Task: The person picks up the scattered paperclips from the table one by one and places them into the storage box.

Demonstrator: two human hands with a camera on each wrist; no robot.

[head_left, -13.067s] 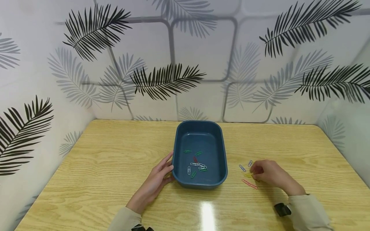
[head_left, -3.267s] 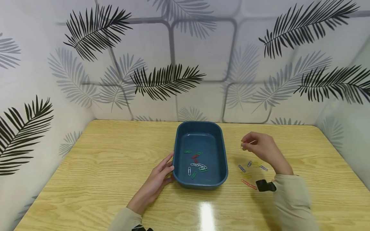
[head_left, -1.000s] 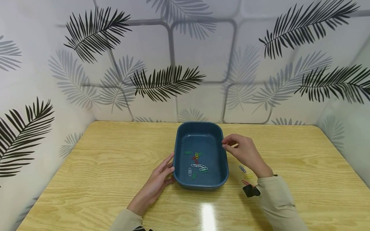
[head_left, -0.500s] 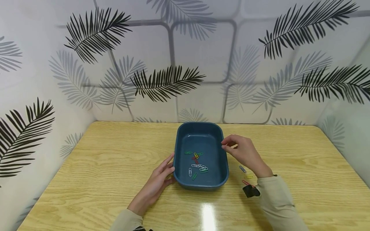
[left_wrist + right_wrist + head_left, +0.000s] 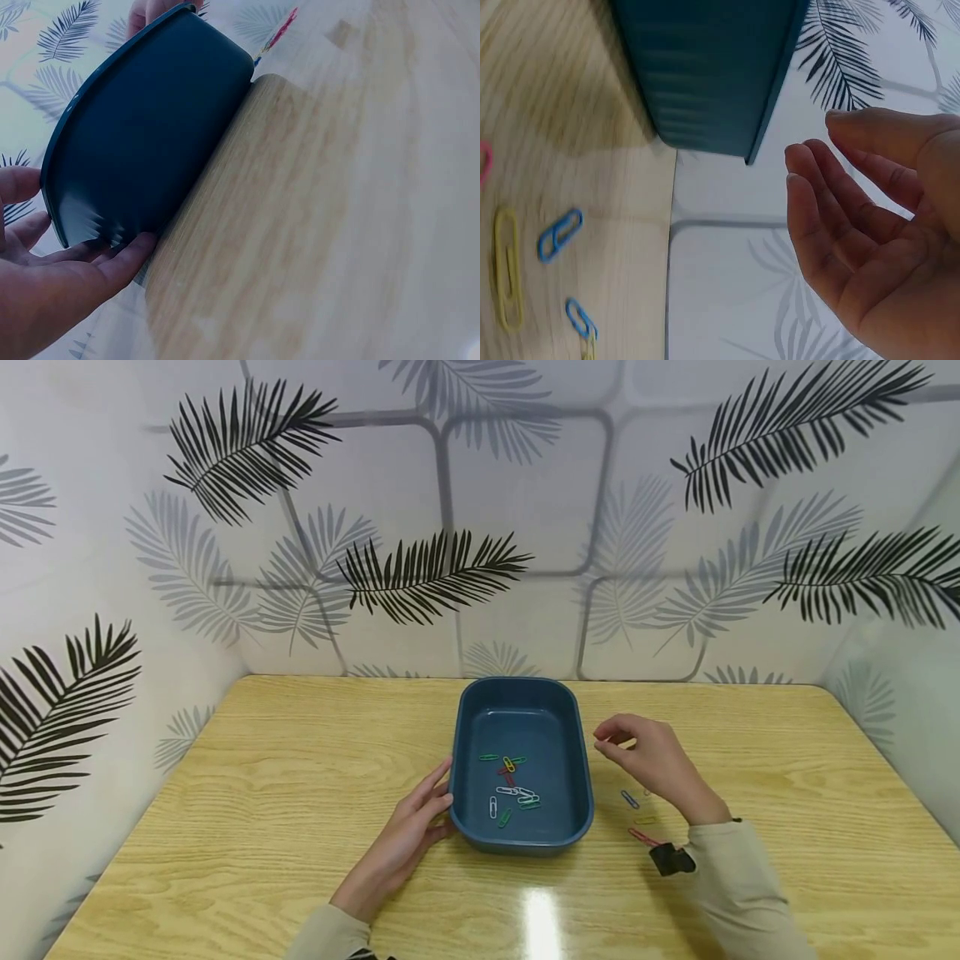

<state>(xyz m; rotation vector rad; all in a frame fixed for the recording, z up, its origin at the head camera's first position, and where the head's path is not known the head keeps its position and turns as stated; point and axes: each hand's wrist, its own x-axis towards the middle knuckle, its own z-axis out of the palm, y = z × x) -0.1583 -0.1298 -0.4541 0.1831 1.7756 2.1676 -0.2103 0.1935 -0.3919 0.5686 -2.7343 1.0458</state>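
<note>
A dark blue box (image 5: pixel 520 847) stands mid-table with several green, white, red and yellow paper clips inside. The yellow clip (image 5: pixel 509 764) lies beside a green one (image 5: pixel 489 757). My left hand (image 5: pixel 401 835) rests against the box's left wall, fingers lying along it and the thumb at the rim. My right hand (image 5: pixel 660 764) is in the air just right of the box; in the right wrist view its fingers (image 5: pixel 806 210) are loosely bent, thumb apart, holding nothing. Below it on the table lie a blue clip (image 5: pixel 629 799), a yellow clip (image 5: pixel 645 820) and a pink clip (image 5: pixel 642 837), partly hidden by the wrist strap.
Another blue clip (image 5: pixel 581 319) and the end of a yellow one (image 5: pixel 589 349) show in the right wrist view. The wooden table (image 5: pixel 300 752) meets a leaf-patterned wall covering (image 5: pixel 525 627) at the back. A glare spot (image 5: pixel 538 918) shines near the front.
Over about thirteen seconds a red clip and then a yellow clip have come into the box. In the last half second my right hand has drawn back rightward from the rim. My left hand stays.
</note>
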